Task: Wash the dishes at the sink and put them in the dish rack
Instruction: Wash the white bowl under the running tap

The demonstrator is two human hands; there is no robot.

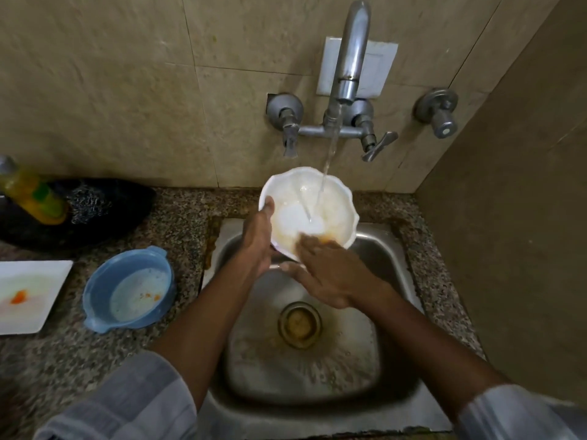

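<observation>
Right hand (327, 274): fingers extended, close together, reaching over the near rim into the white bowl (309, 211). Fingertips blurred, lying on the inner wall at an orange-brown smear; whether they press flat or just brush it, cannot tell. Thumb lies outside, below the rim.

Left hand (259, 246): grips the bowl at its left edge. Thumb hooked over the scalloped rim onto the inside; the other fingers are hidden behind the bowl, apparently curled round its outer wall.

Bowl: held between both hands, clear of the basin, tilted so its opening faces up and toward the camera. It sits above the far edge of the sink (390, 360). A water stream (327, 163) from the tap (352, 58) falls into the bowl and strikes the bottom just beyond the right fingertips.

Sink: steel, wet, with a stained drain (300, 323) below the hands.

Left counter (178, 214), speckled stone: blue bowl (127, 289) with pale residue and orange bits, near the sink edge. Further left a white square plate (28, 293) with an orange smear. Behind them a dark tray (120, 211) holding a yellow bottle (31, 196) and a steel scourer (87, 201).
</observation>
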